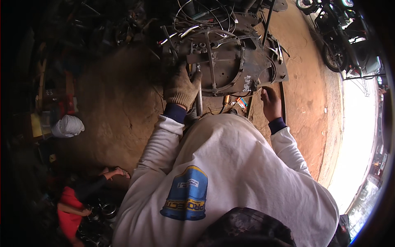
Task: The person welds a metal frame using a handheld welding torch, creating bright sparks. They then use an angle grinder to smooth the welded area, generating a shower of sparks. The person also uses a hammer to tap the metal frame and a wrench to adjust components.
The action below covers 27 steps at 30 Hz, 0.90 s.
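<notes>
Well left of the counter [226, 74], on the brown floor [111, 103], a white sack [68, 126]; also left of the counter, farther toward the near side, another person [70, 216] in a red top, beside dark metal parts; at the counter's left near edge, left hand [183, 87] in a tan knitted glove, fingers partly curled, thumb up against a silver rod [199, 99] extending past that edge; cannot tell if gripping it or only resting there; at the counter's far left, a silver-handled tool [189, 31]; on the counter's middle, a curved metal frame [212, 74] with a long crossbar, and crossing it a flat metal strip [222, 57]; toward the counter's far side, a spanner [226, 40]; below the counter's near edge, an orange-handled tool [226, 100] and a small colourful packet [240, 103]; just beside the counter's right near edge, right hand [271, 106], bare, fingers bent inward; cannot tell if pinching anything; on the counter's right end, pliers [280, 53]; well right of the counter, a parked motorcycle [335, 45].
</notes>
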### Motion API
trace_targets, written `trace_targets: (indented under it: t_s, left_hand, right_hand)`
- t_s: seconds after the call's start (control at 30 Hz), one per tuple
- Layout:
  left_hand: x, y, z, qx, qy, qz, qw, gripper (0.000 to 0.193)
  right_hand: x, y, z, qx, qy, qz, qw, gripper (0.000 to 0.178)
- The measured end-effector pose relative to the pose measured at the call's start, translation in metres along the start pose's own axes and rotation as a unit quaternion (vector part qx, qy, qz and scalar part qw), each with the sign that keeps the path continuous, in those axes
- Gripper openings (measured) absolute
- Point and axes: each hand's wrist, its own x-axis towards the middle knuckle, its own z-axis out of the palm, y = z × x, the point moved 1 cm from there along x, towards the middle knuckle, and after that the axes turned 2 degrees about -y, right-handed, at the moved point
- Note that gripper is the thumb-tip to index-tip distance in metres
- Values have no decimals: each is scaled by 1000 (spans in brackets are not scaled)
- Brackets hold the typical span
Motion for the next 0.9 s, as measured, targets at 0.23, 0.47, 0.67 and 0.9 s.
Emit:
trace_targets:
  t_s: [0.23,0.47,0.67,0.9]
  left_hand:
    - [-21,-50,18,-112,97,150,978,56]
    - [-76,-98,-19,-188,122,176,958,52]
    - [-48,-111,-28,-178,151,42,971,52]
    - [0,-80,-28,-37,91,-93,991,58]
  right_hand:
    - [-3,-11,-1,-21,-1,-4,1000,32]
    - [3,-6,1,-30,-3,-6,1000,33]
    - [11,-12,5,-58,-20,-17,998,33]
    - [3,-16,2,-44,-8,-10,999,33]
